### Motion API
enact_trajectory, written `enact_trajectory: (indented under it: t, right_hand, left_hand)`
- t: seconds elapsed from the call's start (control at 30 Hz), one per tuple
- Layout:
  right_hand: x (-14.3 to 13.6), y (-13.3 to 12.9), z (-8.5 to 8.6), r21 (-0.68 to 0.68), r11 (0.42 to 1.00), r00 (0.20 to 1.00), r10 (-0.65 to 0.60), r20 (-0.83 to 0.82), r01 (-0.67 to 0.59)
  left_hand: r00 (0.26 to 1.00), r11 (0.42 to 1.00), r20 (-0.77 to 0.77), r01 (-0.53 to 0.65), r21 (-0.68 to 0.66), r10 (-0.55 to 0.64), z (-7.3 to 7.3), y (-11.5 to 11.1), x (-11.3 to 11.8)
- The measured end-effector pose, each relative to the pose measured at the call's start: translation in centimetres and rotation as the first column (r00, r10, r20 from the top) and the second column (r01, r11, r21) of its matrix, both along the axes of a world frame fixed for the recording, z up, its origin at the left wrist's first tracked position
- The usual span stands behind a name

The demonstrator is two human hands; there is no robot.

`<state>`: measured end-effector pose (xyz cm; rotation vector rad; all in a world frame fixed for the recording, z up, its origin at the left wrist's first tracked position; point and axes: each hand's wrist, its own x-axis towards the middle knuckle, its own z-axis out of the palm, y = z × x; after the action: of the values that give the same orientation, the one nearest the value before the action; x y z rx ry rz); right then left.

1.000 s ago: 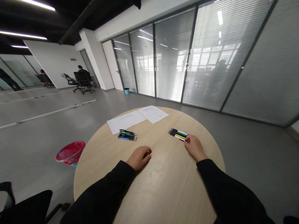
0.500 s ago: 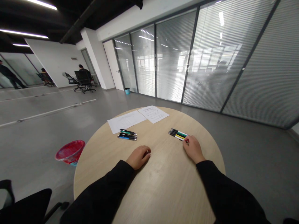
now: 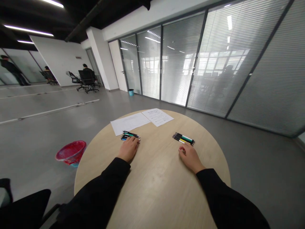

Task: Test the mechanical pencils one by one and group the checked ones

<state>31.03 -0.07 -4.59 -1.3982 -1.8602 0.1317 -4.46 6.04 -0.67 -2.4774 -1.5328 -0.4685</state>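
My left hand [image 3: 129, 149] lies over the near side of the left group of pens [image 3: 131, 134], fingers stretched forward and covering part of a blue pen [image 3: 123, 139]. Its fingertips are partly out of sight, and I see no pen raised. Just in front of the right group of pens [image 3: 183, 137], my right hand [image 3: 190, 156] rests with loosely curled fingers and a gap by the thumb; no pen shows in it. Green, white and yellow parts show among these black-ended pens. The hand covers the near right edge of that group.
Two printed sheets, a left paper [image 3: 130, 123] and a right paper [image 3: 157, 117], lie at the far side of the round wooden table [image 3: 157, 190]. A red-lined basket [image 3: 71, 152] stands on the floor at left, with a black chair [image 3: 26, 206] nearer me. Other people are far back.
My left hand has moved forward and left onto the left pens. My right hand has drawn back slightly to the left from the right pens' end. The camera view has shifted slightly.
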Motion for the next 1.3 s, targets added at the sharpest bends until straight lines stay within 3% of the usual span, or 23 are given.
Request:
enact_trajectory:
  t: [0.47, 0.7, 0.87, 0.93, 1.07, 1.2, 1.3]
  right_hand:
    - [0.1, 0.0, -0.2, -0.012, 1.0, 1.0, 0.014, 0.011, -0.014]
    - [-0.1, -0.1, 0.0, -0.033, 0.999, 1.0, 0.026, 0.013, -0.026]
    - [-0.3, 0.0, 0.2, -0.058, 0.997, 0.999, 0.046, 0.023, -0.045]
    - [-0.3, 0.0, 0.2, -0.068, 0.997, 0.999, 0.049, 0.023, -0.047]
    - [-0.6, -0.2, 0.3, -0.075, 0.995, 0.998, 0.061, 0.026, -0.059]
    - [-1.0, -0.4, 0.4, -0.083, 0.994, 0.998, 0.067, 0.015, -0.065]
    - [-1.5, -0.5, 0.6, -0.1, 0.991, 0.995, 0.089, -0.033, -0.092]
  left_hand:
    - [0.998, 1.0, -0.068, -0.019, 0.012, 0.019, 0.1, 0.3, -0.1]
    - [0.993, 0.998, -0.105, -0.064, -0.017, 0.062, 0.4, -0.6, 0.2]
    - [0.995, 0.997, -0.102, -0.028, -0.077, 0.02, 1.2, -1.6, 1.2]
    - [0.999, 0.996, -0.052, 0.011, -0.083, -0.015, 1.6, -2.2, 1.8]
    - [0.972, 0.979, 0.135, 0.199, -0.039, -0.192, 3.1, -3.8, 3.1]
    - [0.881, 0.941, 0.35, 0.338, 0.003, -0.318, 4.9, -5.9, 4.6]
    - [0.795, 0.937, 0.524, 0.35, 0.016, -0.305, 5.8, -7.2, 5.5]
